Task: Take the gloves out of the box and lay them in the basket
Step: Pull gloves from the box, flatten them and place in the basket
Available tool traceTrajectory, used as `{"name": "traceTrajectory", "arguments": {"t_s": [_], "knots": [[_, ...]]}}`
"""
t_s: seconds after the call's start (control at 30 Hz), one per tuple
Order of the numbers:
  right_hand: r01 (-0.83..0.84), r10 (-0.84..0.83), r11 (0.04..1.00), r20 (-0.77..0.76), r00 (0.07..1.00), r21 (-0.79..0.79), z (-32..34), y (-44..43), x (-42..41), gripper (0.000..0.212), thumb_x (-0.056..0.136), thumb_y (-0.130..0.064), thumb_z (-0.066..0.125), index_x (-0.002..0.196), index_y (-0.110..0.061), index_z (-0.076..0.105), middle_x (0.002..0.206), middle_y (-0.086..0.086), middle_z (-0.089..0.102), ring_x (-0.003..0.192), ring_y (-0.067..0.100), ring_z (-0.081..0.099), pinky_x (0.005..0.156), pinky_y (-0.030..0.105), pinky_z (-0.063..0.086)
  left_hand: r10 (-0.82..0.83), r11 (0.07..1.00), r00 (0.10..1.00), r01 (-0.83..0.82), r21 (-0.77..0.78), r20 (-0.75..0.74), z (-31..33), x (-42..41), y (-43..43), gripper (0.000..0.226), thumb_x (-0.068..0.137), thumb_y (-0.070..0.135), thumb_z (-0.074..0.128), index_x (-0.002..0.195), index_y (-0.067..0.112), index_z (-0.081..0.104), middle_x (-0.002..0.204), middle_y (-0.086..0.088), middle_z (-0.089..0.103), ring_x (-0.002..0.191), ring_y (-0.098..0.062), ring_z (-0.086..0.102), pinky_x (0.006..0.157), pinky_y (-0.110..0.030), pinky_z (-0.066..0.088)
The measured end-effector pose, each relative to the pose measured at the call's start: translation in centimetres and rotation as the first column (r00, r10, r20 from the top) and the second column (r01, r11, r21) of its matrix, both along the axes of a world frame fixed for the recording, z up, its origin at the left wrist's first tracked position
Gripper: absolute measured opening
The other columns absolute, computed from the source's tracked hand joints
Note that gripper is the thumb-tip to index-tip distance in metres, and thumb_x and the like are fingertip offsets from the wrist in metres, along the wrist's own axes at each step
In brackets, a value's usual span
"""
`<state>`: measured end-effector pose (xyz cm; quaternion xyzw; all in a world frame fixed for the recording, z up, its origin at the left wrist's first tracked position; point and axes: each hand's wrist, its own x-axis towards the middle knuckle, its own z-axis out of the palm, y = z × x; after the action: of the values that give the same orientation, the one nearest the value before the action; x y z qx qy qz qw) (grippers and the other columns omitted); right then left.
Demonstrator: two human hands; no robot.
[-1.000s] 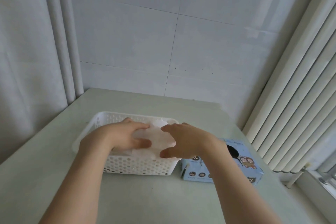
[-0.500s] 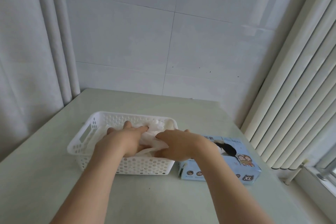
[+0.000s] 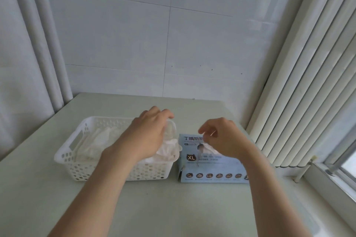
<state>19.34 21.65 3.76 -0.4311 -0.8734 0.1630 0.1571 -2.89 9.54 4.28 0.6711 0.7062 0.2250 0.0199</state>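
Gloves [image 3: 167,150], white, thin and crumpled, seen from the head camera heaped directly beneath the left hand [image 3: 152,132] and trailing away to that hand's left, all inside the white perforated plastic basket [image 3: 65,156]. Left hand palm-down above the basket end nearest the right hand, fingers loosely extended and only slightly bent, tips reaching over the far rim, curled round nothing. Contact between palm and gloves impossible to judge. One fold of glove draped over the basket rim just right of this hand's wrist.

Right hand [image 3: 225,140] poised over the top of the pale blue cardboard box [image 3: 212,167], printed with "XL" and a row of round icons. Fingers curled, thumb tip and forefinger tip drawn close together and pointing down. White glove tuft [image 3: 209,150] sticking up out of the box's opening immediately under those fingertips. Pinched or merely near: impossible to tell. Box just beside the basket, on the right hand's side.

Hands near each other, not touching. Under both forearms, pale grey-green tabletop [image 3: 173,208]. Beyond the fingertips, white tiled wall [image 3: 192,44]. Far out to the left of the left hand, pale curtain folds [image 3: 23,63]. Out to the right of the right hand, cream vertical blinds [image 3: 308,82].
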Motion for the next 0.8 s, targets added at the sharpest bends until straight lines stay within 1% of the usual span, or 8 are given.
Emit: {"name": "traceTrajectory", "arguments": {"t_s": [0.1, 0.2, 0.33, 0.43, 0.53, 0.6, 0.67, 0.8], "knots": [[0.064, -0.062, 0.998, 0.059, 0.996, -0.028, 0.2, 0.9, 2.0, 0.013, 0.091, -0.023, 0.080, 0.103, -0.024, 0.079, 0.090, -0.008, 0.075, 0.084, 0.008, 0.070, 0.070, 0.016, 0.054, -0.087, 0.996, 0.996, 0.088, 0.028, -0.037, -1.2, 2.4, 1.0, 0.033, 0.110, 0.021, 0.044, 0.140, 0.029, 0.056, 0.133, 0.008, 0.054, 0.125, -0.015, 0.052, 0.108, -0.041, 0.042], [0.110, -0.101, 0.991, 0.109, 0.989, -0.078, -0.1, 1.1, 2.5, 0.031, 0.079, -0.041, 0.092, 0.102, -0.024, 0.078, 0.091, -0.005, 0.075, 0.082, 0.009, 0.069, 0.078, 0.029, 0.060, -0.144, 0.989, 0.984, 0.146, 0.012, -0.107, -2.4, 4.5, 1.6, 0.032, 0.110, 0.034, 0.043, 0.138, 0.029, 0.056, 0.132, 0.008, 0.057, 0.123, -0.016, 0.053, 0.106, -0.040, 0.041], [0.199, -0.200, 0.980, 0.133, 0.971, 0.022, -0.8, 1.2, 1.7, 0.039, 0.066, -0.050, 0.097, 0.087, -0.028, 0.074, 0.090, -0.005, 0.070, 0.079, 0.014, 0.069, 0.071, 0.034, 0.060, -0.156, 0.988, 0.965, 0.150, -0.042, -0.211, -4.1, 6.5, 2.3, 0.041, 0.106, 0.052, 0.041, 0.136, 0.028, 0.054, 0.128, 0.006, 0.058, 0.121, -0.019, 0.053, 0.107, -0.041, 0.039], [0.237, -0.251, 0.967, 0.189, 0.949, 0.094, -1.4, 1.3, 1.0, 0.025, 0.072, -0.042, 0.092, 0.081, -0.029, 0.073, 0.090, -0.006, 0.072, 0.076, 0.018, 0.069, 0.064, 0.029, 0.055, -0.161, 0.986, 0.945, 0.141, -0.090, -0.286, -5.3, 7.5, 2.5, 0.043, 0.104, 0.059, 0.040, 0.130, 0.029, 0.056, 0.128, 0.007, 0.056, 0.125, -0.018, 0.051, 0.114, -0.041, 0.030], [0.212, -0.233, 0.970, 0.217, 0.948, 0.115, -1.6, 1.5, 1.1, 0.008, 0.082, -0.024, 0.079, 0.089, -0.028, 0.078, 0.093, -0.004, 0.072, 0.077, 0.021, 0.069, 0.065, 0.029, 0.055, -0.135, 0.988, 0.937, 0.104, -0.111, -0.323, -5.8, 7.8, 2.5, 0.043, 0.104, 0.058, 0.036, 0.131, 0.030, 0.053, 0.127, 0.007, 0.055, 0.128, -0.018, 0.049, 0.119, -0.046, 0.023], [0.188, -0.199, 0.979, 0.167, 0.966, 0.083, -1.3, 1.6, 1.4, 0.014, 0.083, -0.019, 0.072, 0.089, -0.028, 0.080, 0.092, -0.005, 0.074, 0.082, 0.020, 0.070, 0.073, 0.035, 0.062, -0.129, 0.988, 0.934, 0.094, -0.119, -0.333, -6.0, 7.8, 2.3, 0.044, 0.105, 0.056, 0.031, 0.138, 0.032, 0.049, 0.127, 0.006, 0.055, 0.126, -0.020, 0.051, 0.118, -0.047, 0.025], [0.159, -0.162, 0.986, 0.093, 0.982, 0.044, -0.5, 1.4, 1.9, 0.017, 0.085, -0.016, 0.070, 0.089, -0.026, 0.082, 0.087, -0.009, 0.075, 0.086, 0.016, 0.070, 0.077, 0.038, 0.064, -0.140, 0.986, 0.921, 0.095, -0.140, -0.363, -6.2, 7.8, 2.2, 0.055, 0.102, 0.060, 0.022, 0.148, 0.037, 0.039, 0.130, 0.005, 0.053, 0.125, -0.022, 0.051, 0.118, -0.049, 0.026], [0.114, -0.113, 0.993, -0.043, 0.993, 0.012, 1.0, 0.8, 2.3, 0.016, 0.095, -0.016, 0.069, 0.097, -0.020, 0.084, 0.089, -0.008, 0.078, 0.093, 0.013, 0.068, 0.083, 0.031, 0.059, -0.155, 0.983, 0.902, 0.098, -0.158, -0.404, -6.2, 7.8, 2.3, 0.077, 0.087, 0.072, 0.003, 0.149, 0.040, 0.035, 0.136, 0.004, 0.050, 0.128, -0.023, 0.049, 0.120, -0.051, 0.022]]}}
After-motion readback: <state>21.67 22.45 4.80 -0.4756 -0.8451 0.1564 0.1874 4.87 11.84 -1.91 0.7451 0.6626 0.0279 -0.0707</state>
